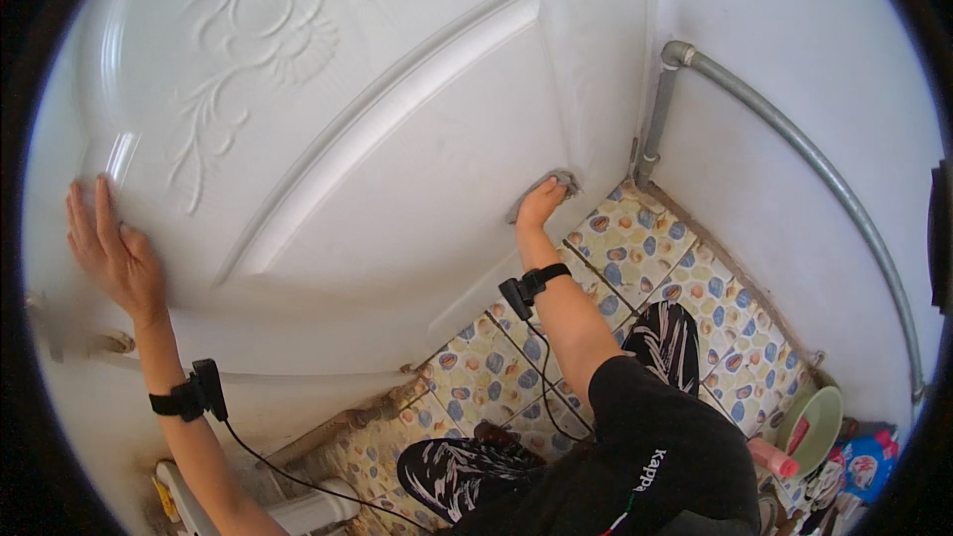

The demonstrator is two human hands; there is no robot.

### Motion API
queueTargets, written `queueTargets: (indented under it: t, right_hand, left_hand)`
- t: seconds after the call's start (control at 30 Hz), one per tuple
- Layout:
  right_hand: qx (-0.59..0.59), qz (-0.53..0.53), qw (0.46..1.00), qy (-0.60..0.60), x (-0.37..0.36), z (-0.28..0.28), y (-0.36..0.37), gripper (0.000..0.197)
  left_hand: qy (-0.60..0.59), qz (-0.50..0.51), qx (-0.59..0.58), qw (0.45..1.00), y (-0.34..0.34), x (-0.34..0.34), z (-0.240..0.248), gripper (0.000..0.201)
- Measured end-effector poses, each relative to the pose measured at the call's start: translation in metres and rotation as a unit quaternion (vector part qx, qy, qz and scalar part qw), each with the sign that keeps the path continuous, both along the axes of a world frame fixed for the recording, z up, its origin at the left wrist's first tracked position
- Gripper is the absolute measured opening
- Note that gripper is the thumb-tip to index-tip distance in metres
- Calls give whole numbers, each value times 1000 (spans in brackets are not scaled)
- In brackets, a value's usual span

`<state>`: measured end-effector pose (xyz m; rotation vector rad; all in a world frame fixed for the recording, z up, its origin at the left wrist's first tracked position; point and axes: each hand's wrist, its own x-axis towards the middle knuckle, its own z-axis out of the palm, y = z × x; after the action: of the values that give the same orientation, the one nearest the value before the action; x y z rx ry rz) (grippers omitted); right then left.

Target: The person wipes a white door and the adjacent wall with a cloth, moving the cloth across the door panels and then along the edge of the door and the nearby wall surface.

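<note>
Seemingly mid-wipe, remaining area unclear, my right fingers (pixel 549 190) clutch grey cloth (pixel 569 181) against the door (pixel 447 179), left fingers (pixel 105 210) splayed empty.

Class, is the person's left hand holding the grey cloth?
No: the right hand holds the grey cloth against the white embossed door, while the open left hand touches the door elsewhere.

The right hand (pixel 541 202) hides part of the grey cloth (pixel 569 182), the white door (pixel 417 169) is cut off above, and a fitting (pixel 48 326) near its left edge is blurred.
</note>
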<state>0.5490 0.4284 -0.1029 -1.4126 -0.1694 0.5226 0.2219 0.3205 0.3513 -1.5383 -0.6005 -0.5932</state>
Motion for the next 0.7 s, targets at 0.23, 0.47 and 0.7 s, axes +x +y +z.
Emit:
queueTargets:
  t: [0.23, 0.47, 0.7]
  right_hand:
    - [127, 17, 977, -172, -66, 128, -25, 54]
    - [177, 85, 906, -376, -79, 172, -53, 56]
    - [20, -18, 982, -188, -42, 22, -17, 55]
  left_hand:
    - [-14, 17, 6, 1000, -3, 2, -2, 49]
    - [6, 17, 0, 1000, 0, -5, 0, 48]
    - [-14, 81, -34, 996, 18, -55, 7, 42]
